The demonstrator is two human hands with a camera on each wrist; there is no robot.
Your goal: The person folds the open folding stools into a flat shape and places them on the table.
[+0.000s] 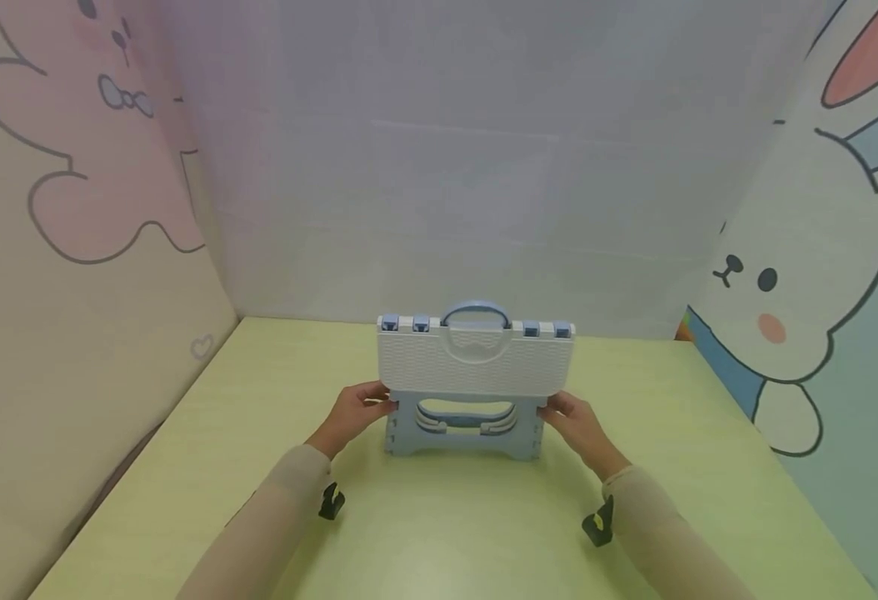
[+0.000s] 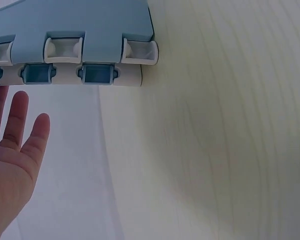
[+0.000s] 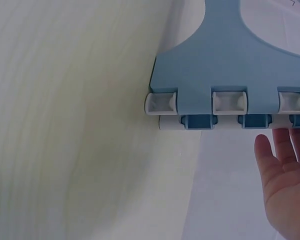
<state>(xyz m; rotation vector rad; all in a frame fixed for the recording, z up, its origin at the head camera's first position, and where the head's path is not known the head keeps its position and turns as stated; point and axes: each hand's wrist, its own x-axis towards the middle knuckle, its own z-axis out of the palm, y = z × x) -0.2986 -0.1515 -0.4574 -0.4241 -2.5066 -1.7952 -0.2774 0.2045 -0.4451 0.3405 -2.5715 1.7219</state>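
A white and light-blue folding step stool (image 1: 409, 358) stands upright on the table, its white textured top panel hanging down in front and its blue carry handle (image 1: 476, 307) up. Below the panel, blue legs show with an oval opening. My left hand (image 1: 349, 414) holds the stool's left side just under the panel, and my right hand (image 1: 580, 427) holds the right side at the same height. Both wrist views show the stool's hinged blue legs (image 3: 205, 65) close up, with the outer fingers extended by the hinge edge. The other fingertips are partly hidden.
The pale yellow-green table (image 1: 439, 533) runs back to a whitish rear wall (image 1: 469, 183). Side walls carry cartoon prints, a pink figure (image 1: 117, 183) at left and a white rabbit (image 1: 799, 283) at right. Black clips (image 1: 331, 502) hang at both sleeves.
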